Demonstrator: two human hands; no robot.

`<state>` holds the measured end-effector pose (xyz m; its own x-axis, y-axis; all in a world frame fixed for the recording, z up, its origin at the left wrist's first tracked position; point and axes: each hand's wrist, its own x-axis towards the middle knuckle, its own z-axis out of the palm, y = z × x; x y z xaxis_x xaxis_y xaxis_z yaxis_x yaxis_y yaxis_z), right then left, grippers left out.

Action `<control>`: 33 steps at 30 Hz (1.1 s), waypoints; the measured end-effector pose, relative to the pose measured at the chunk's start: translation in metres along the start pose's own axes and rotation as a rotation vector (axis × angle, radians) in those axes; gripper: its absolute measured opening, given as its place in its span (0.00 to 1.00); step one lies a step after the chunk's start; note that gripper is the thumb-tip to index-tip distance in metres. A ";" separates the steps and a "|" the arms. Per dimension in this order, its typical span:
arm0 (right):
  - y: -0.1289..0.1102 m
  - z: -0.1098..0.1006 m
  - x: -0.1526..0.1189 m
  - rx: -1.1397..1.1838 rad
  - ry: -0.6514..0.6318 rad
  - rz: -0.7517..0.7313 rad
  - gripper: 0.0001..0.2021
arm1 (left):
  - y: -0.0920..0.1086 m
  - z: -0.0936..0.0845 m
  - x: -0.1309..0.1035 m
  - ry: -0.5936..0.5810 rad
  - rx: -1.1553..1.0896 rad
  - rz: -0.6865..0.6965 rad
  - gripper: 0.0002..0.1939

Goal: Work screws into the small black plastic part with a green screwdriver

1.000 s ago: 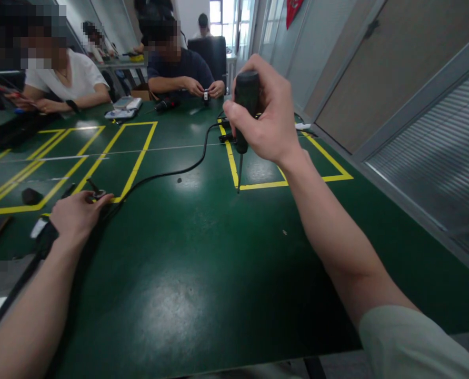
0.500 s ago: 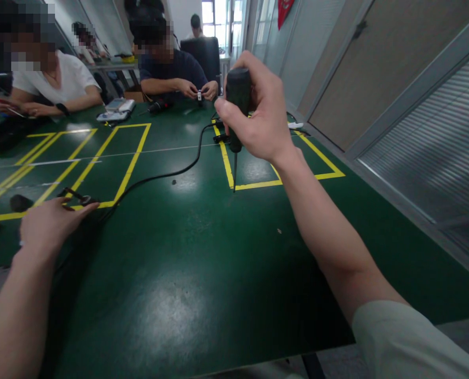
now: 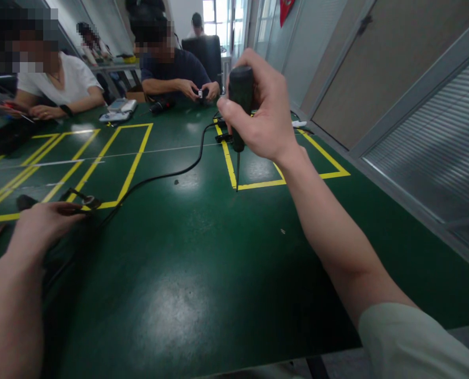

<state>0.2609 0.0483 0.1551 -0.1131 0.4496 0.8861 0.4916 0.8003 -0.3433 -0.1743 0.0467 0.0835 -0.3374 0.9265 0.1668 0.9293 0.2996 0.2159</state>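
My right hand (image 3: 262,105) is closed around the black handle of a screwdriver (image 3: 241,110). The screwdriver stands nearly upright, its thin shaft pointing down by the near corner of a yellow tape outline; I cannot tell whether the tip touches the table. At the left, my left hand (image 3: 47,223) hovers low over the table, fingers loosely apart and somewhat blurred. Just beyond its fingertips lies a small dark part with a round metallic piece (image 3: 91,201). Whether a finger touches it is unclear. A black rounded object (image 3: 26,201) shows behind the knuckles.
A black cable (image 3: 171,173) curves across the green table (image 3: 210,252). Yellow tape (image 3: 133,160) marks several rectangles. Across the table, one person (image 3: 175,71) handles a small white item, and another person (image 3: 64,84) sits at left. A power drill (image 3: 161,105) lies near them.
My left hand has drawn back a little toward me and left, away from the small dark part, its fingers less stretched. The screwdriver stays in my right hand almost unmoved. The view shifted slightly.
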 end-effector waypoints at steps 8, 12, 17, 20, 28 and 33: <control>0.000 0.001 0.001 -0.013 -0.026 -0.003 0.16 | -0.008 -0.018 -0.004 0.062 -0.022 -0.139 0.21; -0.004 0.000 0.001 0.007 -0.032 -0.003 0.14 | -0.009 -0.012 -0.007 0.216 -0.118 -0.085 0.27; -0.004 0.001 0.000 0.032 -0.019 -0.020 0.14 | 0.020 -0.014 -0.013 0.308 -0.159 -0.058 0.24; -0.004 0.002 -0.001 0.044 -0.016 -0.021 0.15 | 0.037 -0.017 -0.019 0.320 -0.173 -0.067 0.24; -0.003 0.003 -0.001 -0.028 -0.031 -0.013 0.14 | 0.033 0.003 -0.012 0.371 -0.276 -0.024 0.28; -0.001 0.002 -0.001 -0.022 -0.041 -0.020 0.14 | 0.022 0.017 0.000 0.327 -0.255 -0.005 0.27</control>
<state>0.2587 0.0473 0.1539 -0.1581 0.4500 0.8789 0.5079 0.8004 -0.3185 -0.1517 0.0567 0.0720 -0.4096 0.7919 0.4529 0.8746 0.1997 0.4419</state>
